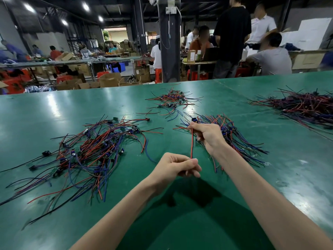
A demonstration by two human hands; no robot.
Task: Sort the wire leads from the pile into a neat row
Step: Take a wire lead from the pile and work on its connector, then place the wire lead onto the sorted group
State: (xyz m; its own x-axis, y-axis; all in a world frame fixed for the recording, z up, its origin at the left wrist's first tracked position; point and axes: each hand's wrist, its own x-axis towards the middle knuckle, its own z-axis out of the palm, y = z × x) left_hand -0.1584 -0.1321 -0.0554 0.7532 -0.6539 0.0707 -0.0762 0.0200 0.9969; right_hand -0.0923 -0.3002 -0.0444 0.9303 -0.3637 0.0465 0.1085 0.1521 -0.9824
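Workshop hall: people (232, 33) at far tables, dark pillar (170, 51), cardboard boxes (110, 79). Glossy green worktop (54, 112). Tangled pile (86, 152) left; combed leads (234, 138) right. Red lead (192, 143) near centre, pinched taut: left hand (176, 166) low end, right hand (207, 135) top.

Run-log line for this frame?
wire lead: straight between hands | left hand: pinches its lower end | right hand: grips its upper end | tangled pile: left | fanned bundle: by right hand

wire-lead piles (86, 150): 4 | held lead (191, 143): 1 | hands (173, 165): 2 | table (45, 109): 1
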